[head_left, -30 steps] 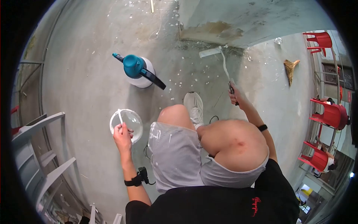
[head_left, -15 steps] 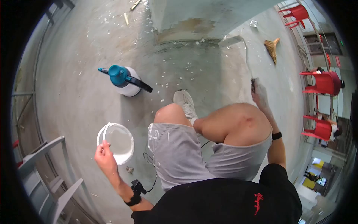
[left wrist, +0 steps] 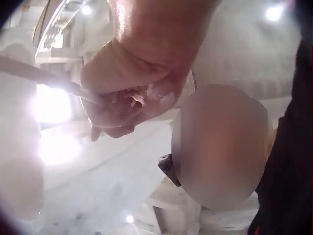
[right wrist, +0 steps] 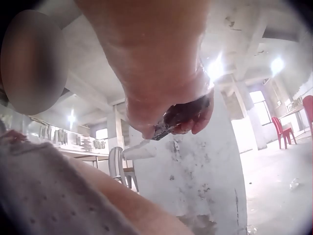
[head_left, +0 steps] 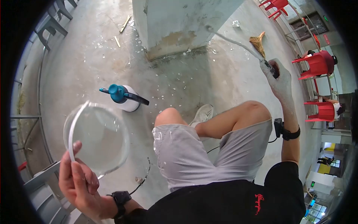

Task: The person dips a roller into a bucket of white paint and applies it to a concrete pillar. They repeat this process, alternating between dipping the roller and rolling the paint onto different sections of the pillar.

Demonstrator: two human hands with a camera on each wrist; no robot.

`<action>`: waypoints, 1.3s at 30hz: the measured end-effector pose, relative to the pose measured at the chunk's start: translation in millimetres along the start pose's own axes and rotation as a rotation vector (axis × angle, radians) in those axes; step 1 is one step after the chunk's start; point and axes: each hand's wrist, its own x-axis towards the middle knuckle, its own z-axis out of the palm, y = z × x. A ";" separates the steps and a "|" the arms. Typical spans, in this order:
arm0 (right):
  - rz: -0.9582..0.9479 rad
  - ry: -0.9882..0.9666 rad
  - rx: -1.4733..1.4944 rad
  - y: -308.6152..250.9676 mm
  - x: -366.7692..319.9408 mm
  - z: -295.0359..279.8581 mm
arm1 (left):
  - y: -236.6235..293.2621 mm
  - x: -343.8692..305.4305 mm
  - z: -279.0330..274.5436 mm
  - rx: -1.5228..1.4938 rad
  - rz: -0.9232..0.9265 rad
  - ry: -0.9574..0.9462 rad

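Fingers (head_left: 85, 174) around bucket handle (head_left: 71, 135) left, roller handle (head_left: 274, 69) right.

Bare floor (head_left: 85, 63) lies open between the pillar (head_left: 179, 22) and the sprayer (head_left: 125, 98). The bent knees (head_left: 253, 112) stand between the hands. The pail (head_left: 97, 136) in the left hand (head_left: 80, 183) covers the lower left. The roller pole (head_left: 238, 44) in the right hand (head_left: 279, 80) crosses to the pillar, with red chairs (head_left: 317, 63) close behind.

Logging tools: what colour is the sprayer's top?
The sprayer's top is teal, clearest in head view.
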 end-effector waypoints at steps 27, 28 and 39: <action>-0.358 -0.295 -0.098 -58.4 -4.7 -8.8 | 6.6 120.1 213.2 -0.046 -0.067 -0.605; -0.343 -0.343 -0.060 -60.4 1.4 -3.0 | 6.7 118.9 216.0 -0.031 -0.068 -0.627; -0.639 -0.249 -0.427 -54.2 20.9 51.3 | -16.1 121.1 243.6 0.054 -0.069 -0.682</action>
